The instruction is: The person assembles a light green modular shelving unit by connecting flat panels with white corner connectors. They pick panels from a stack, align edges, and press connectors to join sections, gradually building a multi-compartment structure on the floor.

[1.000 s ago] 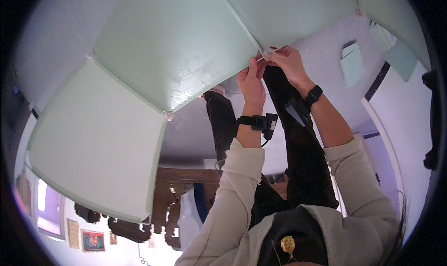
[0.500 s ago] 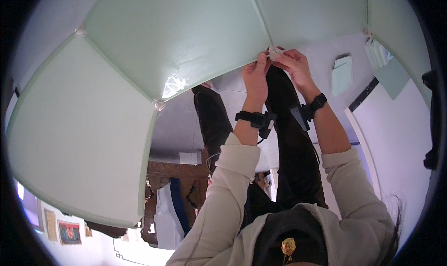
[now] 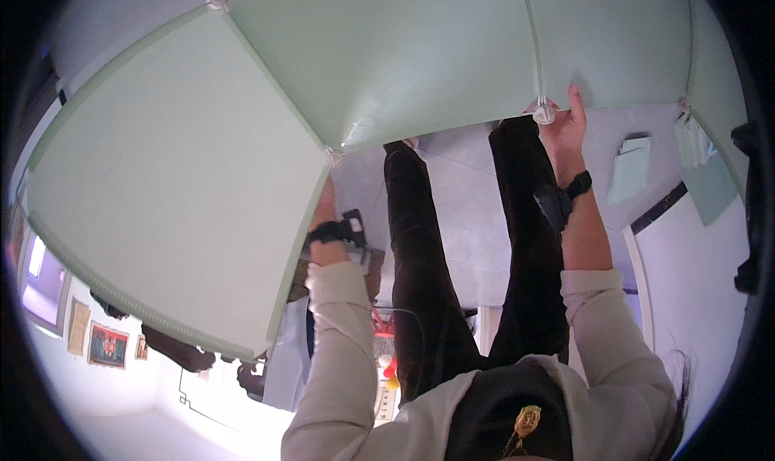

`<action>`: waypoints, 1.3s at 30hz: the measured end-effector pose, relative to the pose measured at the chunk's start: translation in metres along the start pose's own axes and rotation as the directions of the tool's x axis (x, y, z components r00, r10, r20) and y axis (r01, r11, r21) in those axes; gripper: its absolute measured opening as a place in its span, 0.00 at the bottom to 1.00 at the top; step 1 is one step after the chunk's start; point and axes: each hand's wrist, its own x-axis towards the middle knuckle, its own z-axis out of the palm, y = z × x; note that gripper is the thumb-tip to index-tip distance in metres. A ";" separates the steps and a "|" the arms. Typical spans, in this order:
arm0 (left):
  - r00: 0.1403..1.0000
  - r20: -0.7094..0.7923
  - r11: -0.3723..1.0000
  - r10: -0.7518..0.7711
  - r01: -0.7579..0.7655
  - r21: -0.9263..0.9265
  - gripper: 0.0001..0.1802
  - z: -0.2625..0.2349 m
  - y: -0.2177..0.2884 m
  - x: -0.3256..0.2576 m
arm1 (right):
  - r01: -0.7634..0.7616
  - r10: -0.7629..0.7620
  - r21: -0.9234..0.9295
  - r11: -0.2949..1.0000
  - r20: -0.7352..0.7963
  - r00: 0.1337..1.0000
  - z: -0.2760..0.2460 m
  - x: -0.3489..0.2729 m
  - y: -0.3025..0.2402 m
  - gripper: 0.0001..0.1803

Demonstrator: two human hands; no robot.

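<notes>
Pale green sheet panels [image 3: 404, 57], joined along rod-like seams, span the upper view. A lighter panel [image 3: 169, 178] stands out on the left. A whitish corner connector [image 3: 544, 114] sits at the lower end of one seam; another connector [image 3: 333, 156] joins the lighter panel to the rest. My right hand [image 3: 565, 130] grips the panels' lower edge by the first connector, thumb stretched up in front, the other fingers mostly hidden. My left hand [image 3: 325, 203] reaches behind the lighter panel's edge; its fingers are hidden.
Flat pale green pieces [image 3: 630, 169] lie on the grey floor [image 3: 460, 186] at right, with more stacked sheets [image 3: 706, 170] beyond. My dark-trousered legs [image 3: 420, 259] stand below the panels. Dark carved wooden furniture [image 3: 173, 349] shows behind the lighter panel.
My left hand has left the connector where both hands were together and moved left behind the lighter panel. My right hand stays by that connector, thumb now raised. The panels have shifted right in view.
</notes>
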 end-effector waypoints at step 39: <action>0.644 0.716 -0.388 -0.269 0.608 -0.693 0.21 -0.024 0.034 0.022 | 0.092 -0.086 -0.361 0.928 0.034 0.996 0.033 -0.030 0.007 0.21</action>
